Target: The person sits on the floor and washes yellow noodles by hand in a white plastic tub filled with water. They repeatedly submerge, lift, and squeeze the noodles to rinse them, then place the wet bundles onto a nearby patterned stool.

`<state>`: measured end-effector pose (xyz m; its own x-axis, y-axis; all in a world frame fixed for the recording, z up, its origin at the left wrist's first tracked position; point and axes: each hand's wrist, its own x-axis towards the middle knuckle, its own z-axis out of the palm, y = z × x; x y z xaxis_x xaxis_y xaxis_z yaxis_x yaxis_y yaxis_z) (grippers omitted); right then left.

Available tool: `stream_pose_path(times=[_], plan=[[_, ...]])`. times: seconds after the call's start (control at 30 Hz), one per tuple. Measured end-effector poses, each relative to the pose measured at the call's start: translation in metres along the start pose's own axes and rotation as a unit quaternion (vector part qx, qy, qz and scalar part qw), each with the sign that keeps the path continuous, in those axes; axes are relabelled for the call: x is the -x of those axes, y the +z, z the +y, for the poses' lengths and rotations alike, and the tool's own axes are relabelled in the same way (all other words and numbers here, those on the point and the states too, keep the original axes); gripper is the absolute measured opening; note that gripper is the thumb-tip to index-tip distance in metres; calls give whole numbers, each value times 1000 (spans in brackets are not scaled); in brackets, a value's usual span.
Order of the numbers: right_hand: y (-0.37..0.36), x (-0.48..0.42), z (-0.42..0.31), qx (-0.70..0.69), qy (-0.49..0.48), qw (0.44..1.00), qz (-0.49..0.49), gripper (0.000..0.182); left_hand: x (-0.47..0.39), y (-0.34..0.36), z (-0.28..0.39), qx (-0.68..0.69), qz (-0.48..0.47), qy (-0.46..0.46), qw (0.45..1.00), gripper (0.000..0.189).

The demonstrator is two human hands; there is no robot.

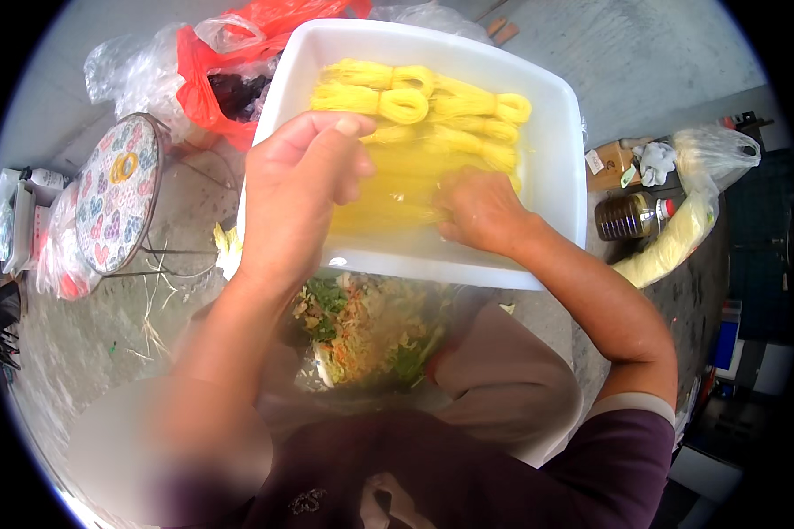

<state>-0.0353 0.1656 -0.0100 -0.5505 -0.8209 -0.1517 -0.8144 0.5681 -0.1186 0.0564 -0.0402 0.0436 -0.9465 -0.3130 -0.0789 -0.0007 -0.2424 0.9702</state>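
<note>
A deep white plastic tub (417,266) in front of me holds cloudy yellowish water. Several bundles of thin yellow noodles (370,99) lie in its far half, folded into loops and tied around. Looser yellow strands (387,188) appear blurred under the water between my hands. My left hand (311,159) is raised over the tub's left side, thumb against curled fingers; whether a thin strand or band is pinched there is hidden. My right hand (480,205) reaches down at the strands' right end, fingers bent, their tips hidden in the water and noodles.
Below the tub, between my knees, are chopped vegetable scraps (370,330). Yellow rubber bands (124,167) lie on a round heart-patterned stool (99,218) at left. Red plastic bags (205,86) sit behind it. An oil bottle (625,217) and a bag of pale yellow food (675,238) are at right.
</note>
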Motion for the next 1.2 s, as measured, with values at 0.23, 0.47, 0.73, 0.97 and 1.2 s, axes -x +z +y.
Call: stream_pose_path(times=[0.23, 0.47, 0.73, 0.97, 1.2], plan=[[-11, -1, 7, -143, 78, 986, -30, 23, -10, 0, -20, -279, -124, 94, 948, 21], [-11, -10, 29, -314, 109, 939, -85, 19, -34, 32, -48, -525, -297, 141, 785, 40], [-16, -4, 34, -449, 93, 883, -97, 19, -56, 48, -47, -591, -354, 34, 724, 23], [-12, -2, 29, -382, 107, 917, -27, 28, -59, 39, -58, -489, -342, 19, 802, 18], [-30, 17, 17, -220, 57, 973, 38, 30, -67, 39, -56, -463, -346, -79, 812, 18]])
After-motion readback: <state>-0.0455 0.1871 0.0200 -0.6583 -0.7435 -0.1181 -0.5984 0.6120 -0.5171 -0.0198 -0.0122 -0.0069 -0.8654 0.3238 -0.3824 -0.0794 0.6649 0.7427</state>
